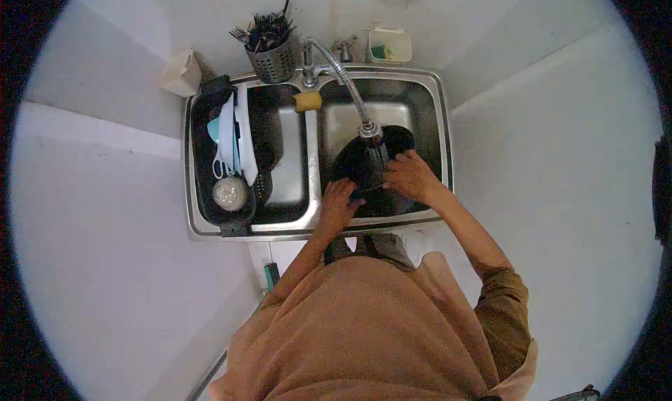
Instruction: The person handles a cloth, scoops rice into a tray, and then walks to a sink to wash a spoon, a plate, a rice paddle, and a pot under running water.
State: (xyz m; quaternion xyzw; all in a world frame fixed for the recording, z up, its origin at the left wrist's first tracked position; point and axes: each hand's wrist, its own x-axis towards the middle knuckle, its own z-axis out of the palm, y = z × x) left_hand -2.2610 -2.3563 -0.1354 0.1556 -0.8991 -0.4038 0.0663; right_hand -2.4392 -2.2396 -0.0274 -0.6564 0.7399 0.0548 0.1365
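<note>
A dark, round, shallow dish (352, 160) is tilted inside the right basin (428, 107), and its exact kind does not show clearly. Water falls onto it from the spray head (371, 130) of a flexible metal faucet (344, 72). My left hand (338, 206) grips the near left edge, thumb pointing inward. On the right side, my right hand (411, 178) has its fingers curled over the dish at the edge of the running water. Part of the dish's near rim is hidden by my hands.
In the left basin, a black rack (241, 215) holds white plates (245, 138), scissors (222, 164) and a round clear-looking item (229, 193). A yellow sponge (307, 102) lies on the divider. Behind stand a cutlery holder (271, 63) and a sponge tub (389, 47).
</note>
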